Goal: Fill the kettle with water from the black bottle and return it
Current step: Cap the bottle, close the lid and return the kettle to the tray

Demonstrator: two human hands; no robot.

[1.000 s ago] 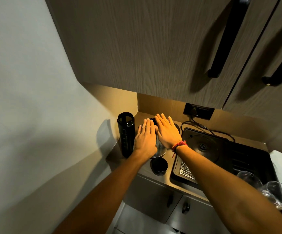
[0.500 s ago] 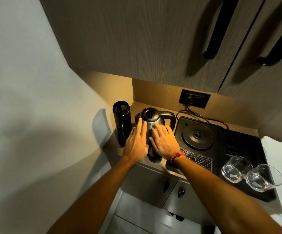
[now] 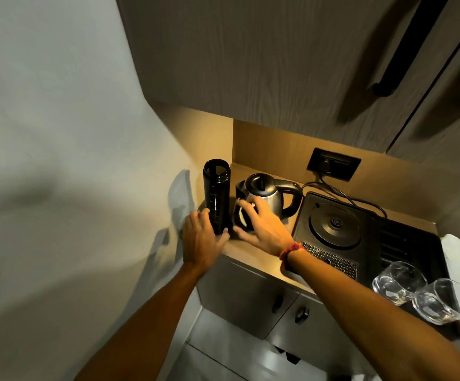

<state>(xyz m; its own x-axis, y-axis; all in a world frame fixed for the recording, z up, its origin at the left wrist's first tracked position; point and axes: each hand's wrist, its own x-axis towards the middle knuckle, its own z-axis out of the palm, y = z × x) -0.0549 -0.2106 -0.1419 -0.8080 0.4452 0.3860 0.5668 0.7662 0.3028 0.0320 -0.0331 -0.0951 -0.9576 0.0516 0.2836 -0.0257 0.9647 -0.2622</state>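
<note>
Reaching for the black bottle looks like the step in hand, with no water poured yet as far as I can judge. Left of the kettle, the bottle stands upright and uncapped near the wall, just beside the kettle. The left hand is at the bottle's base, fingers curling round it, though whether the grip has closed I cannot tell. The next move calls for a firm hold low on the bottle, then a lift and tilt over the kettle, whose lid appears closed and would need opening first. Right of the bottle, the right hand rests spread against the kettle's front. Further right of the kettle sits its empty base
</note>
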